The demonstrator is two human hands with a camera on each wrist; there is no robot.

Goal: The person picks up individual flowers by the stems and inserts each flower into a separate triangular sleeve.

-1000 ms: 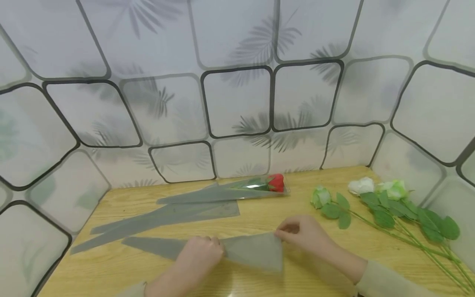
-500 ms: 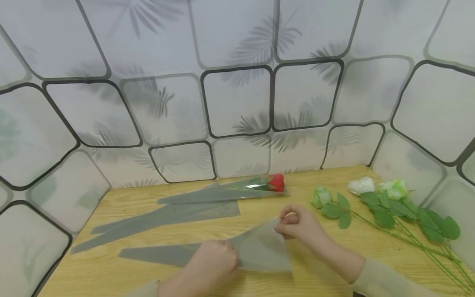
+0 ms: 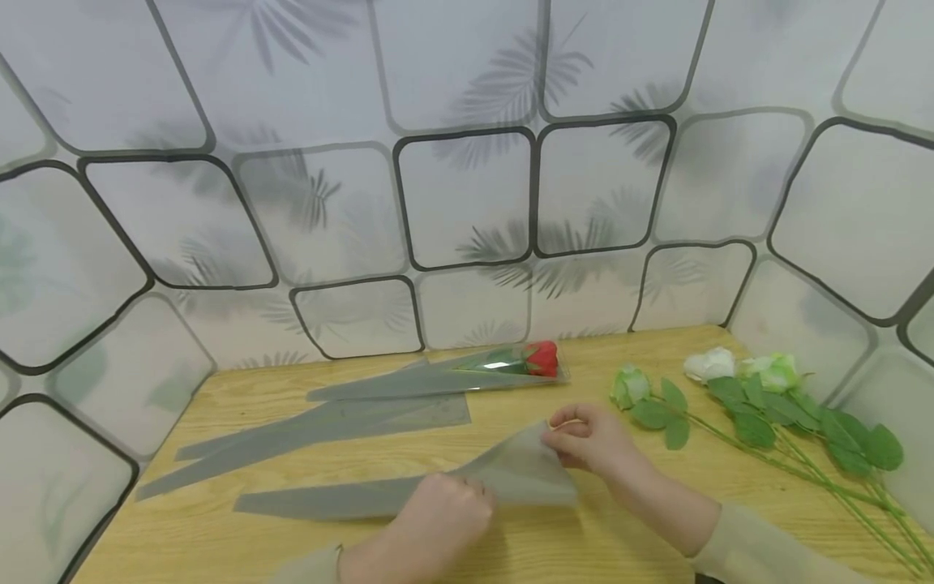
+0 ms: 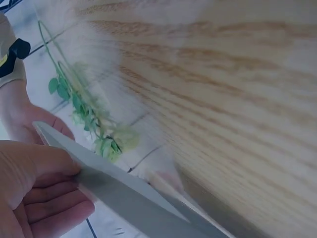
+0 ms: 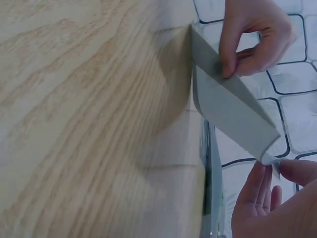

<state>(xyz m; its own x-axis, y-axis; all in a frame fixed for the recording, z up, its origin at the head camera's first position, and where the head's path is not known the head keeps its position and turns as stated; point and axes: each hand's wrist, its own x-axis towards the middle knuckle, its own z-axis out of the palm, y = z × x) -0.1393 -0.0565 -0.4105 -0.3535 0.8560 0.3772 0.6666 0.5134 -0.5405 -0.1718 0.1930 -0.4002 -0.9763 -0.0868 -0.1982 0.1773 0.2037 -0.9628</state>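
Left hand (image 3: 448, 511), pinching the grey wrapper (image 3: 332, 497), has moved nearer the right hand (image 3: 597, 443) gripping its edge.

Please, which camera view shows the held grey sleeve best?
The head view: the grey sleeve shows from narrow tip to wide end, the left hand covering part. Left wrist view crops it; right wrist view shows it foreshortened.

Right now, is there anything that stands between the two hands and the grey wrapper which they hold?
Nothing visible stands in between: the left hand and the right hand both pinch the grey wrapper directly. The wrapped red rose lies farther back, and the loose roses lie off to the right.
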